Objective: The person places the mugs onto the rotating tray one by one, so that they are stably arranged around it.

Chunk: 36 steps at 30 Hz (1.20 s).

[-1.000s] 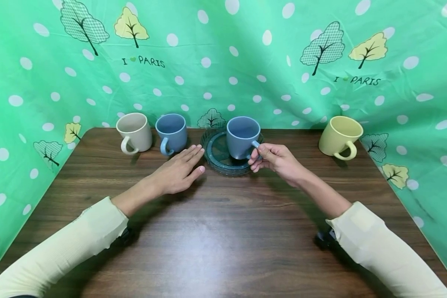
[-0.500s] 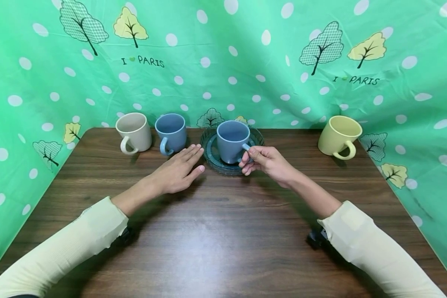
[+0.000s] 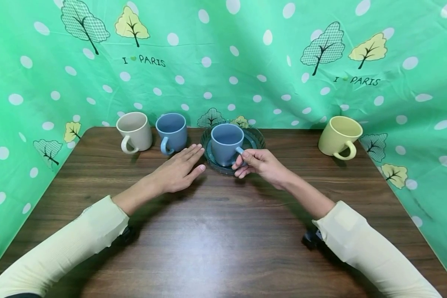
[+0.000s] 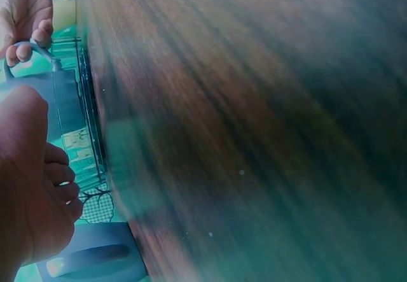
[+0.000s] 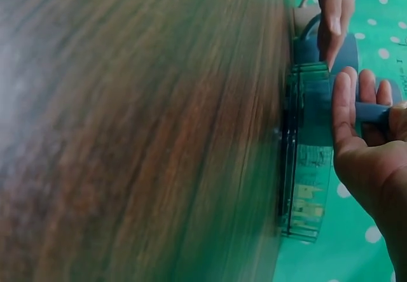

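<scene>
A blue mug (image 3: 227, 145) is upright inside the rim of a clear glass dish (image 3: 254, 142); whether its base touches the dish floor I cannot tell. My right hand (image 3: 263, 166) pinches its handle (image 5: 372, 112) between thumb and fingers, from the right side. Left of the dish, my left hand (image 3: 175, 170) is held palm down with straight fingers, its fingertips close to the dish rim. Nothing is in that hand. A second blue mug (image 3: 172, 131) stands just behind the left fingers, with a greyish-white mug (image 3: 135, 132) to its left.
A yellow mug (image 3: 340, 136) stands at the right rear of the dark wooden table (image 3: 208, 240). Behind the table hangs a green curtain (image 3: 223, 49) with white dots and printed trees.
The right hand has carried the blue mug leftward and slightly nearer, from the dish's right side to its left-centre part. The left hand has stayed where it was.
</scene>
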### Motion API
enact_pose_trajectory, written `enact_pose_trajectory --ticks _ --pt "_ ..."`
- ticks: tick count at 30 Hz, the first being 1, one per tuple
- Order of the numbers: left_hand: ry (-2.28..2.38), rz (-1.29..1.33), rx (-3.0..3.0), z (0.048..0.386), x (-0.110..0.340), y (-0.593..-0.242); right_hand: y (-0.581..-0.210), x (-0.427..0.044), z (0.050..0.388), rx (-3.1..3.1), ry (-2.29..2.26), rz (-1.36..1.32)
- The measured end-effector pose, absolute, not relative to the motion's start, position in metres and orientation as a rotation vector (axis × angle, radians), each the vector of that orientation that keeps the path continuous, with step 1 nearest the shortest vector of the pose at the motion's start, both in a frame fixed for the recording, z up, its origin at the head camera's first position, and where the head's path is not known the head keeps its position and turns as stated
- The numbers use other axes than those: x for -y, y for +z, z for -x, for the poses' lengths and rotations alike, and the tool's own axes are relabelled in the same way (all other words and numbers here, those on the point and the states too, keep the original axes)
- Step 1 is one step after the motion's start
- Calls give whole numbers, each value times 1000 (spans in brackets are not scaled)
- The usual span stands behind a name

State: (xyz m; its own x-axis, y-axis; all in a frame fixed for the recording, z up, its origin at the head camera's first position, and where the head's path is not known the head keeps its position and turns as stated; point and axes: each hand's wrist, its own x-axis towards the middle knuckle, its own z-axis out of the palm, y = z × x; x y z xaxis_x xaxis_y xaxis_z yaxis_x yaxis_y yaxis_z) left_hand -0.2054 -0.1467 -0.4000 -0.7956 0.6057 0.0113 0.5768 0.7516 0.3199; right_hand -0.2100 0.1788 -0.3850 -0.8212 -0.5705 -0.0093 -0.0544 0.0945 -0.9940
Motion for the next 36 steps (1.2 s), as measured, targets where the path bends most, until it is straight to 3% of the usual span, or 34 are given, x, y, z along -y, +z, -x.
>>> enact_pose_trajectory --ticks 26,36 --pt "457 -954 -2849 207 148 -399 -381 -169 209 -1956 -1671 624" --pt "487 -959 -2846 208 148 -402 -385 -177 209 -1968 -1764 437"
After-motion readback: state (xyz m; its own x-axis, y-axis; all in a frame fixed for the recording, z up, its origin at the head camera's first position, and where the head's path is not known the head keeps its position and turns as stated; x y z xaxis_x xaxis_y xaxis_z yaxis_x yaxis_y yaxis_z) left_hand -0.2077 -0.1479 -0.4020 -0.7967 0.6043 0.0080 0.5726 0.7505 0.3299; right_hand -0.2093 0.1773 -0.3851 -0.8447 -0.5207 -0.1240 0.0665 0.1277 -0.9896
